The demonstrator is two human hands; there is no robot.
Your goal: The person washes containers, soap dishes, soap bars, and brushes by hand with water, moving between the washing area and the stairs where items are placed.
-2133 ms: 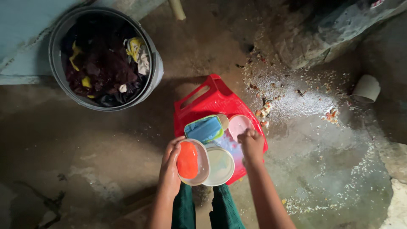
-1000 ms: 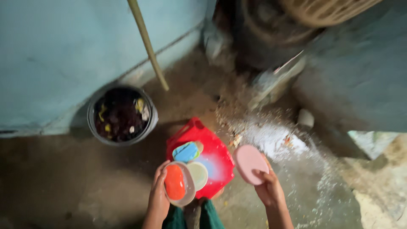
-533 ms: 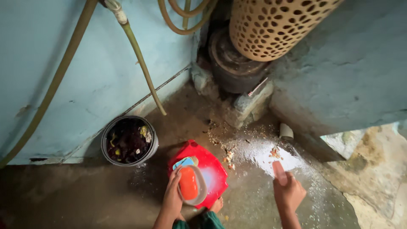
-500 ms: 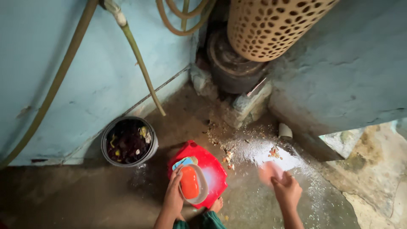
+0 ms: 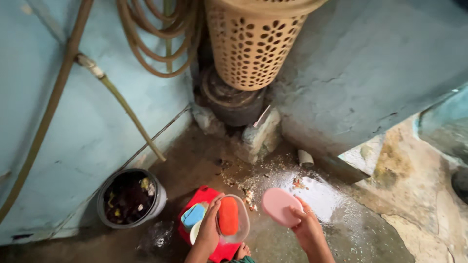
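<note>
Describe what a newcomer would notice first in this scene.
Low in the middle, the left hand holds a clear container with something orange inside, and the right hand holds a pink lid over the wet floor. A tan basket stands in the corner above, a bucket at lower left.

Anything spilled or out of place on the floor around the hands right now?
Yes. Food scraps lie scattered over the wet concrete floor in the corner, beside the red tray. The left hand holds a clear container with an orange item inside, tilted; the right hand holds a pink lid.
</note>
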